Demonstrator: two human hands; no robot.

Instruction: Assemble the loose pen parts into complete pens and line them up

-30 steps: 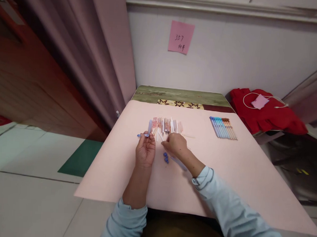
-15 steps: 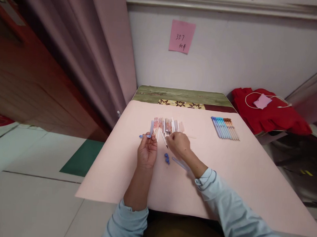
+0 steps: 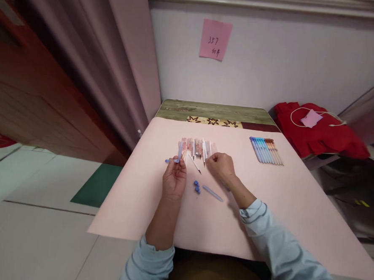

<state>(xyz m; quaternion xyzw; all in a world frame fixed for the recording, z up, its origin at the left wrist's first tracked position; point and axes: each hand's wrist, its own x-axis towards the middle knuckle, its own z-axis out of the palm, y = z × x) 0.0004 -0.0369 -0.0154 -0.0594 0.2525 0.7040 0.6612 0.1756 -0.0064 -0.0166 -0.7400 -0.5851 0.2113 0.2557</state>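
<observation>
My left hand (image 3: 174, 182), palm up, pinches a short blue pen part (image 3: 171, 160) between thumb and fingers. Beside its fingertips stands the end of a row of pale pink and lilac pen barrels (image 3: 188, 145). My right hand (image 3: 222, 167) is closed in a pinch at the right of the row, its fingertips on a white pen refill (image 3: 204, 153) with a dark tip. Another refill (image 3: 195, 163) lies slanted between the hands. Nearer me are small blue pen pieces (image 3: 197, 187) and a translucent lilac barrel (image 3: 213, 193).
A neat row of blue and brown-topped pens (image 3: 266, 151) lies at the right on the pink sheet (image 3: 146, 188). Beyond the table's right edge are a red cloth (image 3: 329, 138) and a white cable (image 3: 297, 124). A pink note (image 3: 215, 39) sticks to the wall.
My right hand has moved right, uncovering the lilac barrel and the slanted refill; the refill at its fingertips reaches further toward me. My left hand stays nearly still with the blue part.
</observation>
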